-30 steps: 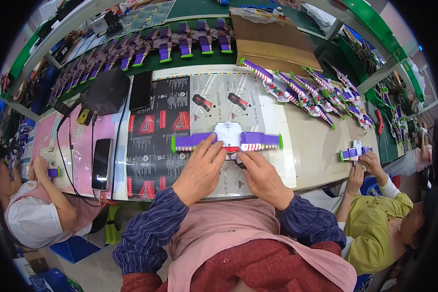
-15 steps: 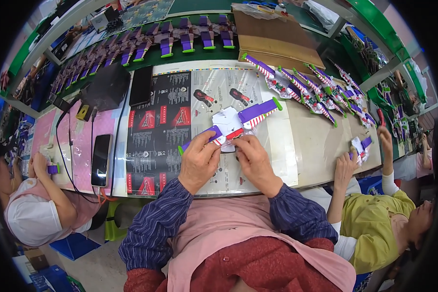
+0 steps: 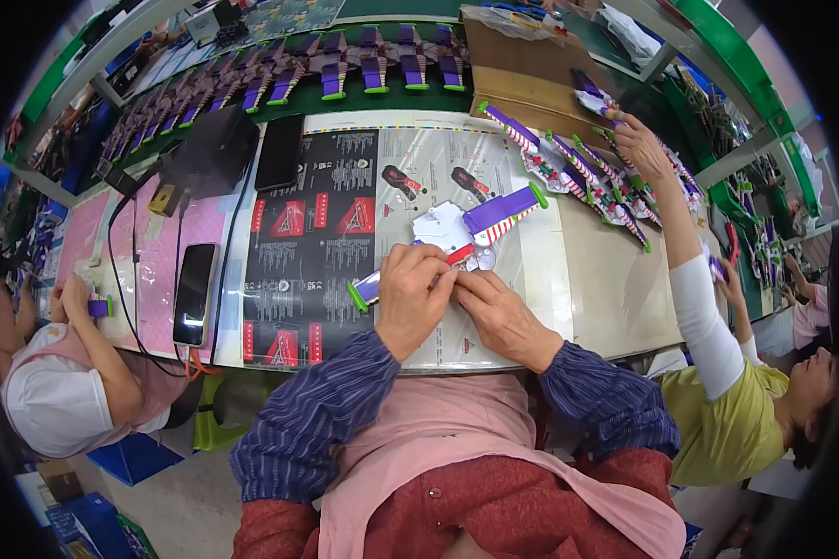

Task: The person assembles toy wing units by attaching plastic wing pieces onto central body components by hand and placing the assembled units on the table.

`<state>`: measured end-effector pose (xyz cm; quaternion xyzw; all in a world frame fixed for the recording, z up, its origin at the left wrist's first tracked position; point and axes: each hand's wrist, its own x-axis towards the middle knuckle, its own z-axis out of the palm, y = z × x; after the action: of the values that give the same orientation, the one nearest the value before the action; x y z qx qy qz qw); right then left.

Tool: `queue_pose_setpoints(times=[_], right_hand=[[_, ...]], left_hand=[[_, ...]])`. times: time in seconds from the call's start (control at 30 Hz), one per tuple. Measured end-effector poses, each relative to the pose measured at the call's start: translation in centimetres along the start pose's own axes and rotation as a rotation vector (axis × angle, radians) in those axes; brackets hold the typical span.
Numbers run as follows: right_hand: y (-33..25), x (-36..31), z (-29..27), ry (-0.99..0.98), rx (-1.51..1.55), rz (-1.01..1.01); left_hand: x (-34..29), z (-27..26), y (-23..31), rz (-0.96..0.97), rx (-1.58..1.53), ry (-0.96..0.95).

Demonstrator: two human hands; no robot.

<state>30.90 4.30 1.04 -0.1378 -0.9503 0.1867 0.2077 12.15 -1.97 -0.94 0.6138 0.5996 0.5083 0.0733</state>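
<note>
A toy wing assembly [image 3: 441,226] with a white body, purple wings, red-and-white stripes and green tips lies slanted on the table before me. My left hand [image 3: 414,296] is closed over the inner end of its left wing, gripping the near side of the toy. A red part [image 3: 460,253] shows beside these fingertips. My right hand [image 3: 505,317] has its fingers pinched together at the toy's near edge, touching the left fingertips. What sits between the right fingers is hidden.
Similar wing assemblies [image 3: 375,73] line the far green surface; more are piled [image 3: 592,177] at right beside a cardboard box [image 3: 522,70]. Two phones [image 3: 194,293], a black box [image 3: 207,158] and cables lie left. A co-worker's arm [image 3: 671,205] reaches over the right side; another person sits left.
My left hand has shifted from the left wing toward the toy's middle, meeting my right fingertips. At right, the co-worker's arm has stretched far across the table toward the box.
</note>
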Motion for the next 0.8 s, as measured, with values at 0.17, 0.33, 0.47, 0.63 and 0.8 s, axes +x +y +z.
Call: queue_pose_setpoints(times=[0.17,0.33,0.47,0.63,0.8], right_hand=[[-0.9,-0.4,0.8,0.067,-0.087,0.035],[-2.1,0.4,0.7,0.126,-0.074,0.206],[-2.4,1.3,1.6,0.254,-0.021,0.415],[-2.1,2.1,1.4,0.273,0.106,0.483],[-1.2,1.4,2.1,0.348,0.204,0.487]], left_hand=[[-0.4,0.1,-0.4,0.086,0.035,-0.047],[-0.6,0.0,-0.6,0.061,0.020,-0.093],[-0.5,0.1,-0.6,0.078,0.054,-0.085],[-0.7,0.0,-0.5,0.131,0.107,-0.082],[-0.7,-0.1,-0.7,0.119,0.079,-0.108]])
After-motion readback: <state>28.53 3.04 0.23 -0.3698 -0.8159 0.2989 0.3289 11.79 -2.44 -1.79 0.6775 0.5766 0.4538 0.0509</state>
